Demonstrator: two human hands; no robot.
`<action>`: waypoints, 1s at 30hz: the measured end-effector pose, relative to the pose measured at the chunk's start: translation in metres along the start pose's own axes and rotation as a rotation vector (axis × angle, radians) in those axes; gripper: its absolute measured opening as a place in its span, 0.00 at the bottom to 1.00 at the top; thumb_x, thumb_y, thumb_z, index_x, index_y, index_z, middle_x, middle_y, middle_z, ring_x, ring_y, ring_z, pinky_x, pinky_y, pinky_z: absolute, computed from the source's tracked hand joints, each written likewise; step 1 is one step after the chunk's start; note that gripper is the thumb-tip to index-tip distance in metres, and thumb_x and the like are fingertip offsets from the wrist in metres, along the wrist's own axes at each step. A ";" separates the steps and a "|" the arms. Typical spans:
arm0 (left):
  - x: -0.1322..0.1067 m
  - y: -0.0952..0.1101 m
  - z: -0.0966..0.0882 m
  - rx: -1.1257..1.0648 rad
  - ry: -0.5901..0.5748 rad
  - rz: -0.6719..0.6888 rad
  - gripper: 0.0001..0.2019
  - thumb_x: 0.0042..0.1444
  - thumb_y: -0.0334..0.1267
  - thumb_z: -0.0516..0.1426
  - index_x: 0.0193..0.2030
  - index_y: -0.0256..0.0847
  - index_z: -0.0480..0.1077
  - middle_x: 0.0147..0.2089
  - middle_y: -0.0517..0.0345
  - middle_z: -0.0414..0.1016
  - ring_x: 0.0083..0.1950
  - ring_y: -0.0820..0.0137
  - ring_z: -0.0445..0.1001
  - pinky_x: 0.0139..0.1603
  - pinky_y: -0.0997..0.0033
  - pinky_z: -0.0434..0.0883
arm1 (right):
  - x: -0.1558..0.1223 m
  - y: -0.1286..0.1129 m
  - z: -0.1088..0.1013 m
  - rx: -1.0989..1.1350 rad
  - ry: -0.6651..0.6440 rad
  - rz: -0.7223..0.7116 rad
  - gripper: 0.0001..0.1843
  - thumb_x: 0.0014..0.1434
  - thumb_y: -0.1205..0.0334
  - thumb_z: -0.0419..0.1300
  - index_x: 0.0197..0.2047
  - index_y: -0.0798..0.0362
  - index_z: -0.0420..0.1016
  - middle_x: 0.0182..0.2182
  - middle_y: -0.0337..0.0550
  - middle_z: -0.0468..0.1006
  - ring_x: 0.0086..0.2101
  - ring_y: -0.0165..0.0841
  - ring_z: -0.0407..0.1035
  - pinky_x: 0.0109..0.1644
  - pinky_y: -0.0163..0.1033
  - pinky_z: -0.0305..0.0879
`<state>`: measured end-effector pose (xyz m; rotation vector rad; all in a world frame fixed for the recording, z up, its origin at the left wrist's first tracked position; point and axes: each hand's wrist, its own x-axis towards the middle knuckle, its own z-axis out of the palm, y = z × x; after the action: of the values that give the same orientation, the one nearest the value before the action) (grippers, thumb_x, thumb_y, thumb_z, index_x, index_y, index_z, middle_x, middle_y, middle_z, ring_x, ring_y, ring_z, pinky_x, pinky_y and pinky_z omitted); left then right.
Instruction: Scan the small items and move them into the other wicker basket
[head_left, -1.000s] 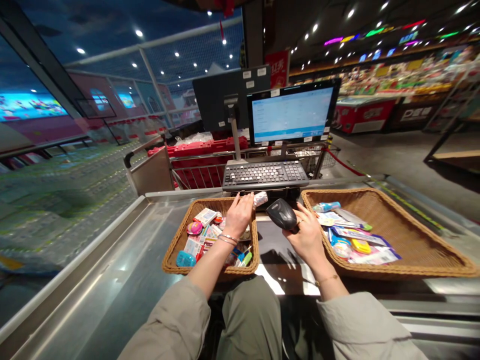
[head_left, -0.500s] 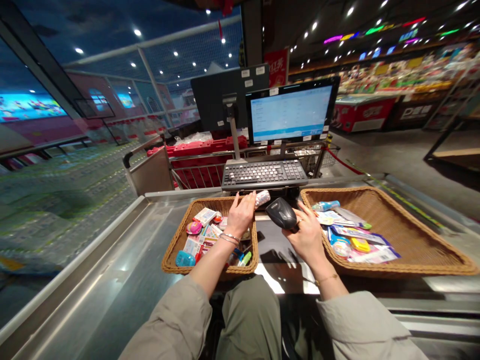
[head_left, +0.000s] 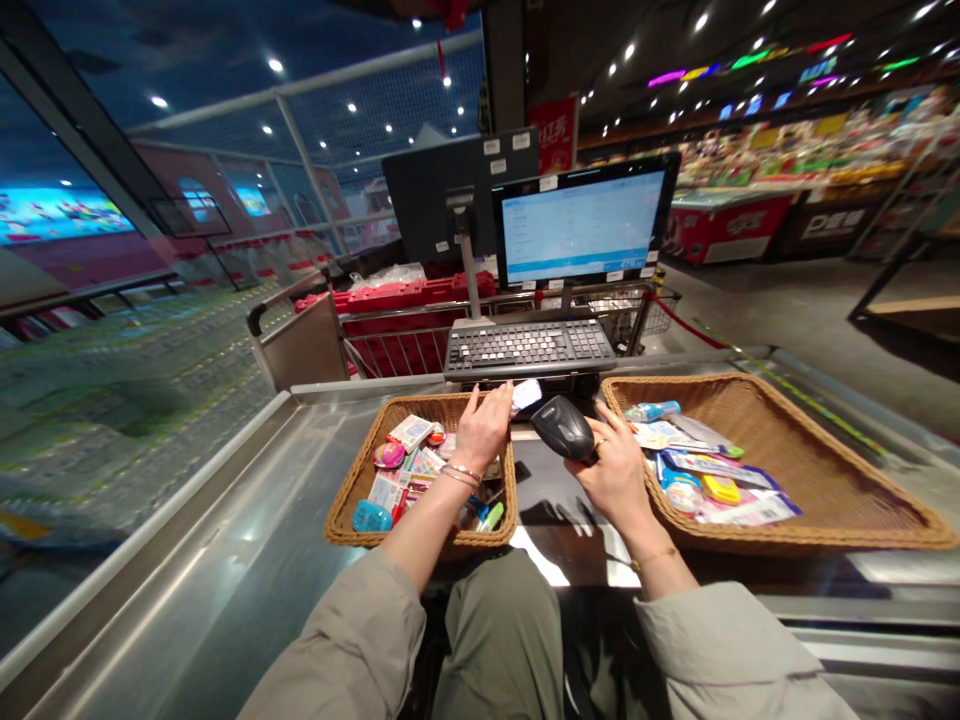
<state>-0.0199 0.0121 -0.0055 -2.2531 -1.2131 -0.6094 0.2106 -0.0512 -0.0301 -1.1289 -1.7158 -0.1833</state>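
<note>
Turned since the earlier frame, a small wrapped packet (head_left: 526, 396) now presents a white face where a silvery pink side was shown before. It is pinched narrowly at the fingertips of the left hand (head_left: 484, 430) and is held just beside the head of a black handheld barcode scanner (head_left: 562, 427), which is gripped firmly in the curled right hand (head_left: 619, 475). Both are held near the centre of the frame, though whether packet and scanner touch cannot be told.

Two hands and one scanner are seen. Two shallow woven wicker baskets are set on a stainless-steel counter (head_left: 225, 560). The left wicker basket (head_left: 341, 520), below the left hand, is heaped with small bright packets, with a blue plastic case (head_left: 371, 516) at its near corner. The right wicker basket (head_left: 825, 490), wider and right of centre, holds a looser pile, including a yellow packet (head_left: 721, 491). The packets in each basket overlap too much to be counted exactly.

One black keyboard (head_left: 529, 345) is placed beyond the hands, with one lit monitor (head_left: 581, 225) above it and the dark back of a second screen (head_left: 457, 190) to its left.
</note>
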 end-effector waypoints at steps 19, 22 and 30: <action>0.006 0.009 -0.005 -0.041 0.028 -0.007 0.24 0.74 0.33 0.45 0.73 0.31 0.59 0.68 0.39 0.71 0.68 0.63 0.72 0.75 0.52 0.63 | -0.002 -0.002 -0.008 -0.004 0.026 0.020 0.17 0.55 0.65 0.64 0.49 0.51 0.80 0.52 0.50 0.82 0.65 0.53 0.63 0.65 0.64 0.65; 0.008 0.014 -0.007 -0.031 0.037 0.005 0.23 0.74 0.34 0.45 0.72 0.30 0.61 0.68 0.40 0.71 0.68 0.63 0.72 0.75 0.52 0.63 | -0.001 -0.003 -0.013 -0.024 0.056 0.019 0.19 0.55 0.65 0.63 0.51 0.51 0.80 0.54 0.50 0.81 0.66 0.53 0.62 0.65 0.65 0.65; 0.020 0.034 -0.012 -0.051 0.072 0.049 0.24 0.74 0.34 0.44 0.74 0.31 0.58 0.68 0.41 0.72 0.69 0.64 0.72 0.75 0.53 0.62 | 0.002 -0.009 -0.043 -0.224 0.173 0.090 0.16 0.56 0.60 0.65 0.49 0.50 0.78 0.56 0.52 0.80 0.67 0.60 0.59 0.68 0.74 0.50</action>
<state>0.0173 0.0017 0.0083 -2.2754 -1.1168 -0.7036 0.2320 -0.0805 -0.0052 -1.3119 -1.5144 -0.4136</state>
